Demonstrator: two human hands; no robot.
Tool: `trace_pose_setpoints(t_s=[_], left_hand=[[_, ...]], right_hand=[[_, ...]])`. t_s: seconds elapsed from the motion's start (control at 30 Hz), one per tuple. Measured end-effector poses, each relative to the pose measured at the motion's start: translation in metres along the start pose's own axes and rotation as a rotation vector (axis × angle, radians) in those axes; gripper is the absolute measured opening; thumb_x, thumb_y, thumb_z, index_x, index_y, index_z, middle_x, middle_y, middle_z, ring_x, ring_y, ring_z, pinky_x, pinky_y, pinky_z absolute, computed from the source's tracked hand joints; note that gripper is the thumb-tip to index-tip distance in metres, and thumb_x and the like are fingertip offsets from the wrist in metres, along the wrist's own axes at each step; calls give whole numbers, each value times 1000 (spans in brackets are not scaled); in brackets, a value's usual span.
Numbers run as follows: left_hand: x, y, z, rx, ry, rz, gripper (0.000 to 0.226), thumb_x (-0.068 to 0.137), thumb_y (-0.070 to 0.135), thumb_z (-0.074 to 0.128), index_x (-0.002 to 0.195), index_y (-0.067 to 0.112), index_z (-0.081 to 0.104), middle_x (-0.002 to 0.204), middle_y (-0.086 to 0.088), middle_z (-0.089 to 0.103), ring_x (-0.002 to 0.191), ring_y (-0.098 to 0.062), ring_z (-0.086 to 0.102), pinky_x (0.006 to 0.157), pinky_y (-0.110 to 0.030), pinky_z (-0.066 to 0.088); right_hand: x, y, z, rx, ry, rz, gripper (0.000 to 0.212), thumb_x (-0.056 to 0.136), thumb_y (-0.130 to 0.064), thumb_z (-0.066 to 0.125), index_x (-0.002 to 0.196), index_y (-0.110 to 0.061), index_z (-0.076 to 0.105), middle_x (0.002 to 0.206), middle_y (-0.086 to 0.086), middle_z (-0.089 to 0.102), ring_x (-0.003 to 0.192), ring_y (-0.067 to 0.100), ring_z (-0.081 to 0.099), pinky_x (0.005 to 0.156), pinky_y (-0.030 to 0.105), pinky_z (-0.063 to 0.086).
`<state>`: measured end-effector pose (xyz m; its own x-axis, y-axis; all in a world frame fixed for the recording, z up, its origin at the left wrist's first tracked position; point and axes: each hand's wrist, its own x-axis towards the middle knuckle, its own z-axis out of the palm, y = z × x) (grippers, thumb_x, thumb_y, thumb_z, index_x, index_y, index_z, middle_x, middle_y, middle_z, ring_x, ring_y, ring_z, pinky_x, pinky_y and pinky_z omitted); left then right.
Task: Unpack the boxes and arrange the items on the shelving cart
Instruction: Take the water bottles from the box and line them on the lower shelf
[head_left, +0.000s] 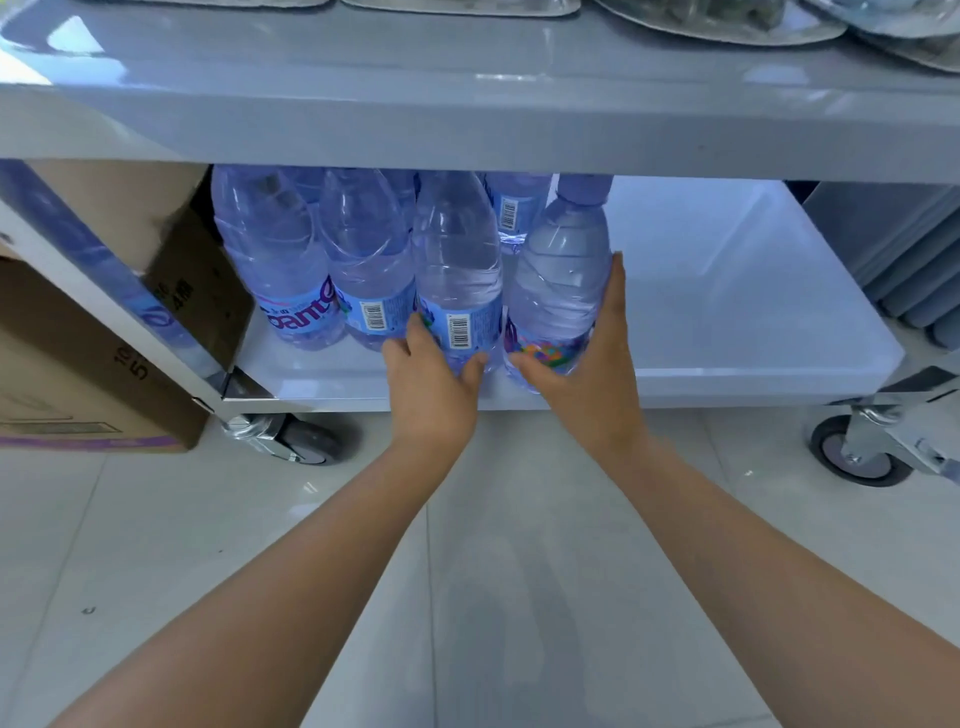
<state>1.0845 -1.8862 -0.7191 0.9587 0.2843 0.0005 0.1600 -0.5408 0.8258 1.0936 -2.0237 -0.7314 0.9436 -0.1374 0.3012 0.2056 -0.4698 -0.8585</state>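
Cart (467, 124), lower shelf (727, 291) — water bottles (322, 249) standing in a cluster at its left front. Right hand (587, 364) is clasping the rightmost bottle (563, 270), fingers wrapped round its base. Left hand (431, 384) is cupping the next bottle (457, 260), fingers around it. Boxes (88, 364) are sitting on the floor left of the cart.

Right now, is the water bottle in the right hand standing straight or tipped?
Tipped. The water bottle leans left, its cap toward its neighbour, with the right hand wrapped around its base.
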Motion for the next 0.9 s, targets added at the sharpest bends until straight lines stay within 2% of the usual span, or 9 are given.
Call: trace_pose_setpoints(t_s=[0.07, 0.2, 0.3, 0.4, 0.5, 0.6, 0.67, 0.77, 0.9], left_hand=[[1, 1, 0, 31, -13, 3, 69, 85, 20, 67, 141, 6, 29, 129, -17, 35, 121, -30, 39, 100, -30, 33], [10, 5, 10, 138, -12, 11, 63, 84, 19, 68, 132, -1, 32, 128, -20, 37, 117, -34, 42, 96, -36, 38], [21, 12, 20, 134, 13, -15, 62, 86, 19, 66, 133, -1, 30, 129, -20, 36, 115, -36, 44, 95, -36, 38], [31, 24, 31, 128, 46, -90, 65, 90, 14, 58, 141, 1, 20, 134, -20, 31, 120, -36, 41, 97, -37, 36], [31, 38, 43, 26, 14, -165, 73, 90, 4, 51, 146, -4, 4, 147, -23, 19, 132, -36, 30, 106, -35, 28], [27, 47, 53, -109, -97, -132, 66, 95, 2, 39, 145, -9, -2, 154, -24, -1, 143, -32, 5, 112, -26, 10], [32, 48, 55, -177, -110, -139, 61, 99, 5, 34, 145, -8, -3, 155, -23, -6, 144, -30, -1, 110, -22, 5], [42, 46, 55, -224, -63, -124, 59, 98, 7, 36, 146, -7, 4, 154, -22, 3, 143, -31, 11, 115, -29, 13], [45, 43, 54, -258, -73, -155, 63, 99, 12, 38, 148, -1, 1, 157, -15, -3, 143, -24, 15, 110, -24, 16]], right_hand=[[-11, 9, 1, -75, -26, 38, 115, 66, -22, 83, 148, -29, 3, 138, -4, 44, 118, 14, 53, 90, 41, 51], [-10, 9, 2, -136, -55, 94, 112, 74, -21, 78, 146, -37, -5, 142, -12, 42, 117, 13, 54, 87, 31, 49], [6, 6, 8, -175, -49, 113, 110, 77, -21, 76, 148, -29, -8, 144, -8, 39, 119, 15, 52, 85, 25, 45], [22, 5, 14, -229, -50, 134, 104, 77, -26, 75, 149, -26, 0, 139, -7, 46, 111, 19, 57, 80, 26, 43], [39, 5, 20, -307, -72, 235, 70, 79, -31, 69, 134, -21, 27, 114, -4, 58, 92, 24, 60, 68, 28, 38], [53, 6, 28, -391, -80, 340, 40, 88, -34, 52, 118, -15, 34, 97, 2, 56, 83, 29, 57, 69, 30, 37], [60, 7, 31, -432, -107, 313, 41, 89, -35, 50, 120, -13, 34, 103, 5, 57, 85, 30, 57, 70, 32, 39], [67, 6, 35, -430, -112, 277, 48, 87, -35, 53, 123, -10, 33, 110, 8, 58, 91, 33, 58, 73, 36, 42], [77, 11, 41, -343, -80, 292, 50, 82, -34, 62, 118, -10, 37, 114, 8, 58, 101, 32, 55, 72, 34, 40]])
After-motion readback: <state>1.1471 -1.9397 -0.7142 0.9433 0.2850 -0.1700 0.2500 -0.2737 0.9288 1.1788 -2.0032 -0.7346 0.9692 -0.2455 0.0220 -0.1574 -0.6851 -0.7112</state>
